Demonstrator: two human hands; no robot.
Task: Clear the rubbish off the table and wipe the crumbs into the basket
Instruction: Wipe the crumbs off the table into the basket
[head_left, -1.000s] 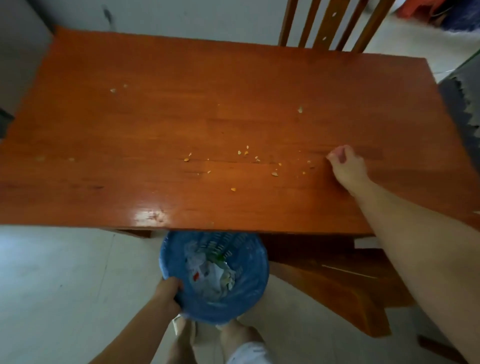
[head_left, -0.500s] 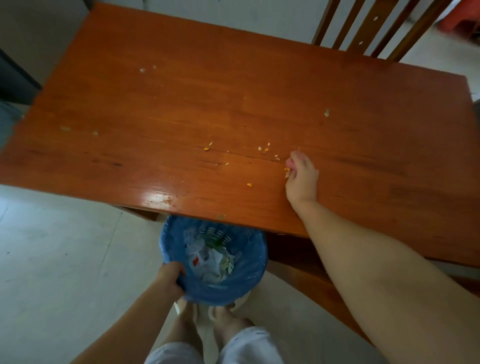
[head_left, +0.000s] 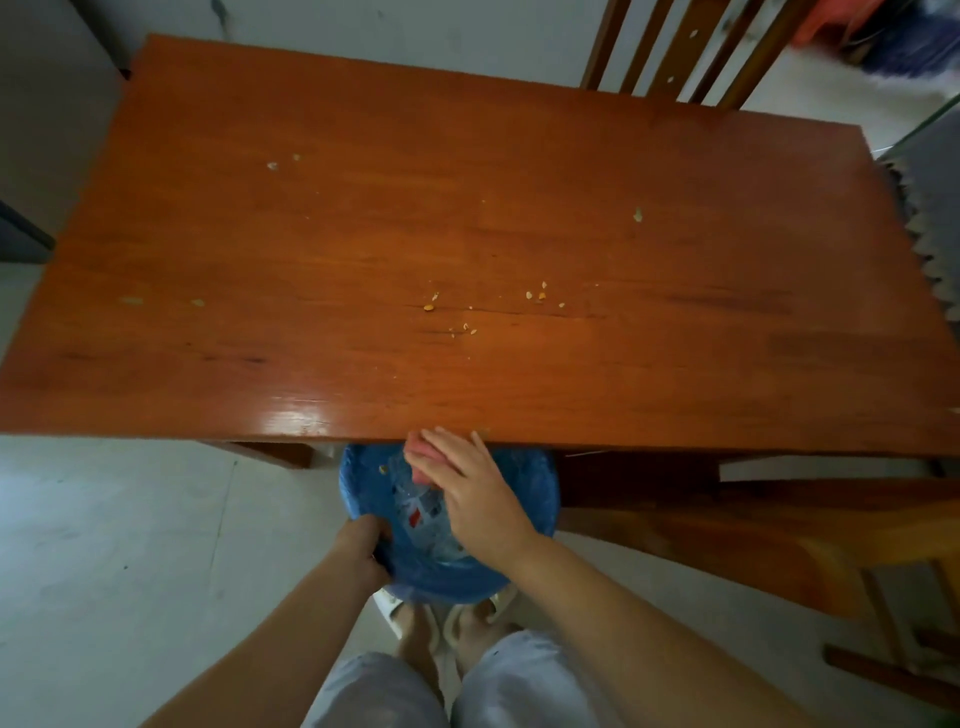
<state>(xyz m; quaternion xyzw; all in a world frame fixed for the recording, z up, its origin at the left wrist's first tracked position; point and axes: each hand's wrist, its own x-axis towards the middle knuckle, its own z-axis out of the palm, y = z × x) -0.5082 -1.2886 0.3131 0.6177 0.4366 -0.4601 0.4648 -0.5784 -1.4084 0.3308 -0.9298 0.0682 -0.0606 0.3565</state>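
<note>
A blue plastic basket (head_left: 530, 493) with crumpled rubbish inside hangs just below the near edge of the brown wooden table (head_left: 363, 234). My left hand (head_left: 363, 545) grips the basket's near-left rim. My right hand (head_left: 467, 483) is over the basket's mouth at the table edge, fingers flat on a small pink cloth (head_left: 418, 452). One crumb lies on the basket's inner wall. Several orange and pale crumbs (head_left: 537, 295) remain in the table's middle, with more crumbs (head_left: 272, 165) at the far left.
A wooden chair back (head_left: 691, 52) stands behind the table at the far right. A wooden bench (head_left: 753, 525) sits under the table to the right. My feet in white slippers (head_left: 447, 618) are on pale floor tiles below the basket.
My right hand has swept from the table's right middle toward me, across the crumbs, and off the near edge over the basket. Fewer crumbs lie on the table. My left hand kept its hold.
</note>
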